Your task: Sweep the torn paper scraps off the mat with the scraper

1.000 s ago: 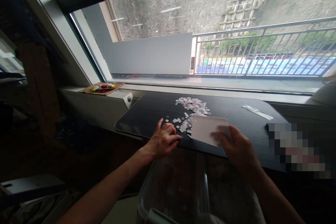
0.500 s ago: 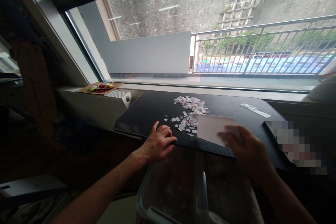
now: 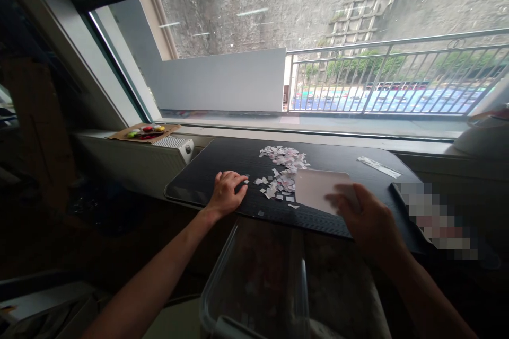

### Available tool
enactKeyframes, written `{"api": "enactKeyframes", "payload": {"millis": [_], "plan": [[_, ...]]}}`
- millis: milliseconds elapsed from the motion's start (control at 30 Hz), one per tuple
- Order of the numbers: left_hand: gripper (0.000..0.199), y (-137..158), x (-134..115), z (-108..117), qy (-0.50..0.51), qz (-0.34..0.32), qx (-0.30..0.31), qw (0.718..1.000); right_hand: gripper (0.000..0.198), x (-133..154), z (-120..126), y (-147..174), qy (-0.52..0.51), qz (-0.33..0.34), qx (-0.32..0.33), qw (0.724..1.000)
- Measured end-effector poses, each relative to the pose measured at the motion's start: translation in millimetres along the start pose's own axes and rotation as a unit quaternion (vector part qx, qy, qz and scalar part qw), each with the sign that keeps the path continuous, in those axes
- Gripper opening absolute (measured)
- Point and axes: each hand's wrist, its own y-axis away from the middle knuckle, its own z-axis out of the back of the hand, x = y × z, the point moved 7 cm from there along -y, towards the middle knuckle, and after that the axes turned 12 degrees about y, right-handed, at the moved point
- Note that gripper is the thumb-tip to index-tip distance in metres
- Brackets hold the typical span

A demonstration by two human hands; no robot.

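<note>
My right hand point(image 3: 368, 214) grips a flat, pale card point(image 3: 318, 189) by its right end, its far edge against a loose heap of small paper pieces point(image 3: 284, 161) on the dark table. The fingertips on this hand are blurred. At the heap's left, my left hand point(image 3: 227, 192) reaches over the table with fingers bent and the thumb apart. Its index fingertip is at a small paper scrap point(image 3: 246, 181). Another scrap point(image 3: 260, 213) lies alone near the table's front edge. Below that edge is a clear plastic bin point(image 3: 204, 302), its contents too dim to make out.
The black table point(image 3: 194, 169) stands against the window sill. A clear strip point(image 3: 379, 167) lies at its back right, and a dark object point(image 3: 409, 212), partly pixelated, at its right edge. To the left, a radiator point(image 3: 175, 151) and cardboard with coloured items point(image 3: 147, 131) are on the sill side.
My left hand has moved left and away from me, leaving a scrap uncovered near the front edge. My right hand and the card stay nearly in place; the view has shifted slightly.
</note>
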Motion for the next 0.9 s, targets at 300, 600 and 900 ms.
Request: {"api": "enactKeyframes", "payload": {"millis": [300,600,900], "plan": [[0.02,3.5,7.5,-2.6,0.004,-0.006,-0.046,0.999,0.02,1.8,9.6,-2.8,0.031,0.02,0.011,0.999],[0.021,4.7,6.2,-3.3,-0.002,-0.012,-0.049,0.999,0.019,-4.4,19.1,5.1,0.039,0.01,0.015,0.999],[0.02,5.4,5.8,-3.4,-0.006,-0.015,-0.053,0.998,0.022,-11.1,8.7,5.8,-0.051,-0.014,0.062,0.997]]}}
